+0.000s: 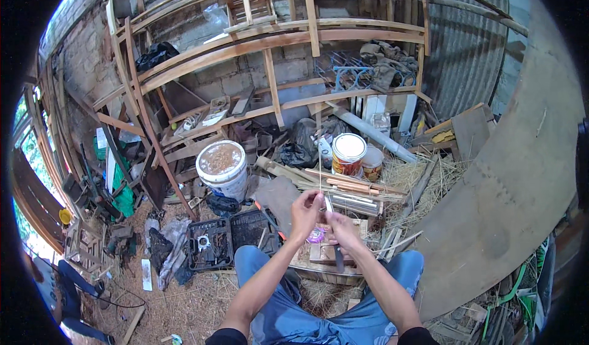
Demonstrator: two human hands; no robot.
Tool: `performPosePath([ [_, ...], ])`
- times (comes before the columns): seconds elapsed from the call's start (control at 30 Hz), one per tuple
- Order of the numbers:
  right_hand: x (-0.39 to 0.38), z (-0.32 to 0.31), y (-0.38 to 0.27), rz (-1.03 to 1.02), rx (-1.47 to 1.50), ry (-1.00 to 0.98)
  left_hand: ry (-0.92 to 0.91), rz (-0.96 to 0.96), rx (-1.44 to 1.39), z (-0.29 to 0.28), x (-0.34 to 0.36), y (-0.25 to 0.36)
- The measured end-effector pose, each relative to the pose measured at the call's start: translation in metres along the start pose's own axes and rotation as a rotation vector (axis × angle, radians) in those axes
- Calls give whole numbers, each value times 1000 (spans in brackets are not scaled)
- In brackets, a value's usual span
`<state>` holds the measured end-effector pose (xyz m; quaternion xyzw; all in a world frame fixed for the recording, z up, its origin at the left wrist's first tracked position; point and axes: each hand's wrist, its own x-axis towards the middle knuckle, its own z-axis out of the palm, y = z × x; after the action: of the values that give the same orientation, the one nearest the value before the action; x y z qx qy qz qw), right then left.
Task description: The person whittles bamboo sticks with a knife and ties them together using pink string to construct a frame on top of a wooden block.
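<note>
Centre: thin strip (319, 161) pointing up frame, pinched in left hand (305, 213); just right, knife (329, 204) gripped in right hand (345, 230).

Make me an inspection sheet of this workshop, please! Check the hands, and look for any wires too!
Surface: wooden block between the person's knees.
Job's things: thin pale strip; dark-handled knife.
Clutter: open black tool case; white bucket with shavings on top.
Hands: left hand pinches the strip; right hand grips the knife.
Cables: what looks like a thin dark cord, lower left.
Surroundings: wooden rack; corrugated sheet; another person's legs.
</note>
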<state>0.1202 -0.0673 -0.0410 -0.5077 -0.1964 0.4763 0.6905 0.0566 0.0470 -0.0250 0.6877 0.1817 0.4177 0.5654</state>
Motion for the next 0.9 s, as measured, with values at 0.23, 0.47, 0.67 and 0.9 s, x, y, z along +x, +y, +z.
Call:
performPosePath([
  [0.23,-17,-41,-64,-349,-202,-146,-186,-35,102,-3,0,23],
  [0.47,-16,-66,-74,-148,-22,-245,-355,49,358,-6,-31,42],
  [0.67,-17,-66,-76,-146,-129,-177,-378,155,554,-15,-37,62],
  [0.9,-15,-108,-94,-214,-66,47,-384,145,505,-56,-50,57],
])
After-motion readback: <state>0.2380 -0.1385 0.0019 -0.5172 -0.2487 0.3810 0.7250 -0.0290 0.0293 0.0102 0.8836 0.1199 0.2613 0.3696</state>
